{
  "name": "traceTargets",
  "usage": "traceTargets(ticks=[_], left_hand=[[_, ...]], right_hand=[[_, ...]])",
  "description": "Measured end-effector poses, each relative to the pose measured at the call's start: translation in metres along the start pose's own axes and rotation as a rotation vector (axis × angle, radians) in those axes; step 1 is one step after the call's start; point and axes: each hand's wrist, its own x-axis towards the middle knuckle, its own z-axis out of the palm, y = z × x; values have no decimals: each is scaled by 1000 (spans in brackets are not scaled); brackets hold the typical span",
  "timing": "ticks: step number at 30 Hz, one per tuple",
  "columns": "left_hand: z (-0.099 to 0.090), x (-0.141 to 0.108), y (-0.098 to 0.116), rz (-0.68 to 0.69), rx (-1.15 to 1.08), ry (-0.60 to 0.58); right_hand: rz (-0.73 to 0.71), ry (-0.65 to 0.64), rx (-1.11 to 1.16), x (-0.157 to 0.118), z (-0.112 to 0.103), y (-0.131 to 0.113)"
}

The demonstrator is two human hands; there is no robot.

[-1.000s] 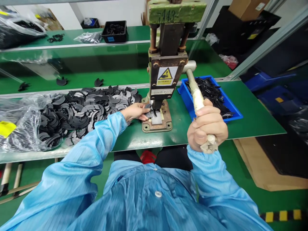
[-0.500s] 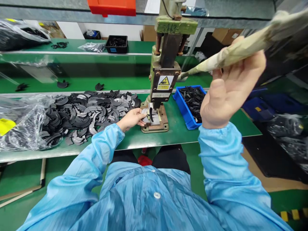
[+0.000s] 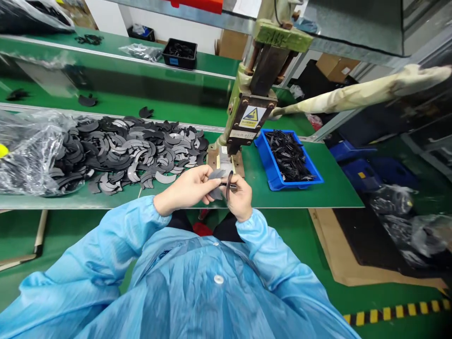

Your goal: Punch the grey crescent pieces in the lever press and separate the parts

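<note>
Left hand [image 3: 189, 187] pinching grey part [image 3: 216, 174]; right hand [image 3: 242, 197] pinching dark strip [image 3: 229, 184] just beside it, contact between the two unclear. Both pieces in front of press [image 3: 270, 100], near bench edge. Lever [image 3: 353, 96] sticks out right, above blue bin [image 3: 265, 165] of black bits. Pile [image 3: 134, 153] of curved parts left, bag [image 3: 35, 155] at its far end.

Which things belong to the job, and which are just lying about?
Seemingly in the job:
dark grey curved piece in the left hand
slim black curved strip in the right hand
green-and-brown metal press
heap of dark curved pieces
blue rectangular plastic bin

Probably just lying about:
small black rectangular plastic bin
crumpled clear plastic bag beside it
brown cardboard box, right
</note>
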Motion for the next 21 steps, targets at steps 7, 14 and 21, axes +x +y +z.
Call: traceTargets(ticks=[7, 14, 21], left_hand=[[7, 3, 1, -29, 13, -44], [-11, 15, -16, -14, 107, -35], [-4, 3, -20, 532, 687, 220]], right_hand=[[-6, 8, -80, -9, 0, -2], [-131, -137, -284, 3, -24, -12], [-214, -205, -440, 4, -32, -5]])
